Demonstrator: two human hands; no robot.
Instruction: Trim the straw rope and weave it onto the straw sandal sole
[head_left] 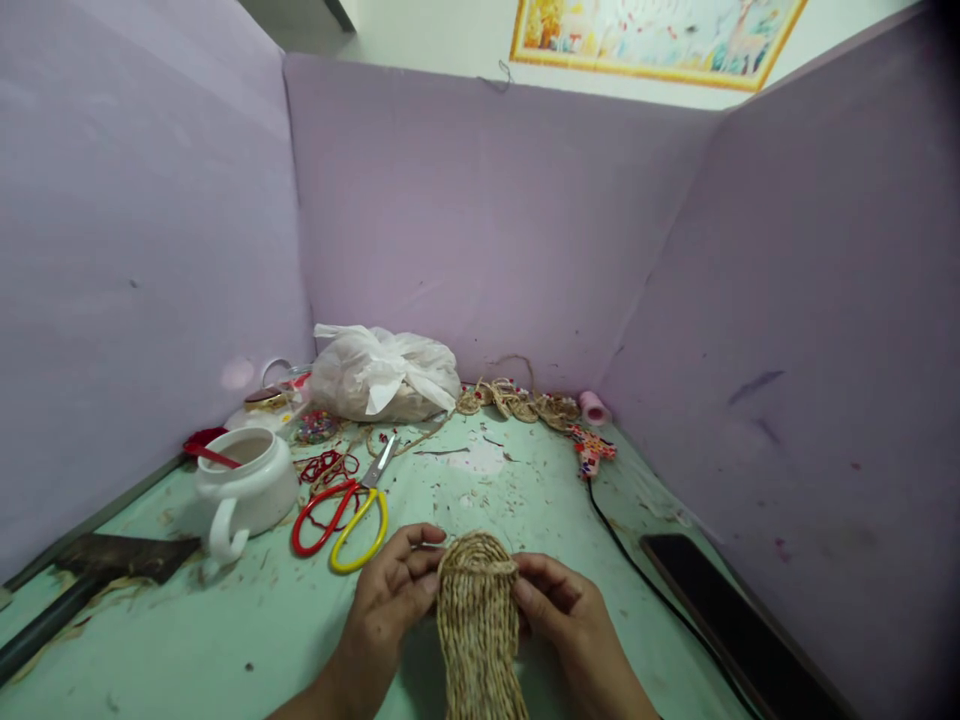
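Note:
Low in the middle of the head view is a woven straw-coloured sole-shaped piece (481,630), made of many cords side by side with a rounded far end. Its near end runs out of the bottom of the picture. My left hand (390,605) pinches its left edge near the rounded end, the thumb on top. Opposite, my right hand (566,620) grips the right edge between thumb and fingers. A short cord band crosses the piece between the two hands. Scissors (367,485) with one red and one yellow handle lie partly open beyond my left hand.
At left stand a white mug (251,490) and a dark hammer-like tool (97,570). Behind are a tied white plastic bag (386,375), braided cord pieces (517,400) and a pink spool (592,408). A patterned glue gun (592,452) with a black cable and a phone (720,600) lie right.

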